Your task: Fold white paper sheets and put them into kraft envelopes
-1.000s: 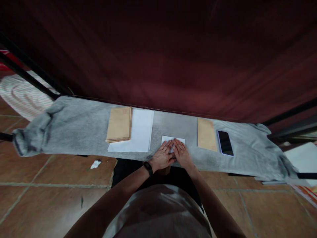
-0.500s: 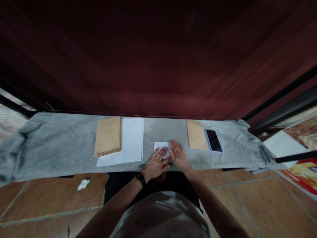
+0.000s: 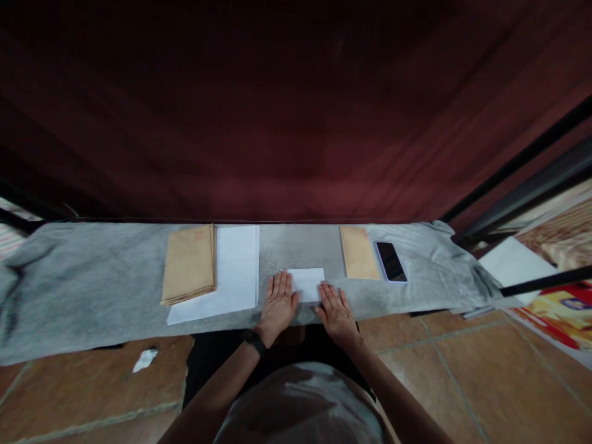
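A small folded sheet of white paper (image 3: 307,283) lies flat on the grey cloth near the front edge. My left hand (image 3: 279,303) rests flat at the paper's left side, fingers stretched forward, with a dark band on the wrist. At the paper's right side lies my right hand (image 3: 337,308), its fingers extended and touching or nearly touching the edge. Neither hand grips anything. To the left, a stack of brown envelopes (image 3: 189,262) partly covers larger white sheets (image 3: 238,265). A single brown envelope (image 3: 359,253) is to the right.
A phone (image 3: 391,262) lies right of the single envelope. Grey cloth (image 3: 102,283) covers the narrow table. Behind it hangs a dark red curtain (image 3: 296,135). Crumpled white paper (image 3: 145,360) is on the tiled floor, and a colourful printed sheet (image 3: 555,314) sits at the far right.
My hands have moved apart, from lying over the paper to its left and right sides, uncovering its middle. The view has shifted slightly.
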Available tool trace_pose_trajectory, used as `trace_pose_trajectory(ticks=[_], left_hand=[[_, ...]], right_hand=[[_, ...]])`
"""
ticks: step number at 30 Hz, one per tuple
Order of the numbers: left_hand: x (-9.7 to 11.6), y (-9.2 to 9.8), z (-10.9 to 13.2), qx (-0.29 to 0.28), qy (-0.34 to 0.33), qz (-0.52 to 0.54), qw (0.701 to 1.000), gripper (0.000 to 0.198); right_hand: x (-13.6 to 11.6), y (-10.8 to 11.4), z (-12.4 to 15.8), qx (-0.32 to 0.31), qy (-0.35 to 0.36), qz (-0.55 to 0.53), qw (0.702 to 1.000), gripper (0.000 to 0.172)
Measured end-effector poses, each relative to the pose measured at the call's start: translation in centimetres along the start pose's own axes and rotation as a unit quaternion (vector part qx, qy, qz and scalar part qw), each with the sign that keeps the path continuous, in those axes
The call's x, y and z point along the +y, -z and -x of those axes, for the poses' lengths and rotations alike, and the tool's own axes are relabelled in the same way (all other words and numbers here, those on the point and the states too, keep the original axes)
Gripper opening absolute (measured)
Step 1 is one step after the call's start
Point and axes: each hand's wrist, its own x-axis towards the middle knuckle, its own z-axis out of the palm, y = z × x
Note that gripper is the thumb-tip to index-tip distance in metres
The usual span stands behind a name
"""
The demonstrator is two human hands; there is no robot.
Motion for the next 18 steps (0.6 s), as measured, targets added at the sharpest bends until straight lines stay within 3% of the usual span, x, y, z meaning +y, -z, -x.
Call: trace_pose_trajectory(ticks=[2,8,13,18], left_hand=[[0.8,-0.2,-0.7,-0.005,-0.004,0.005,1.000,0.056],[4.2,-1.2,-3.4,-0.046,-0.158,0.052,0.985,0.050],[4.3,-2.0,-5.5,-0.063,-0.164,0.055,0.983,0.049],[3.9,-2.0,-6.6,-0.044,-0.155,0.063,0.985,0.052]], right_hand=[[-0.1,-0.1,0.0,0.004,-0.002,0.000,1.000,0.059],[-0.3,-0.3,0.1,0.024,0.003,0.004,1.000,0.049],[-0.5,-0.1,0.0,0.023,-0.004,0.003,1.000,0.048],[-0.6,0.5,-0.2,0.000,-0.016,-0.009,1.000,0.043]])
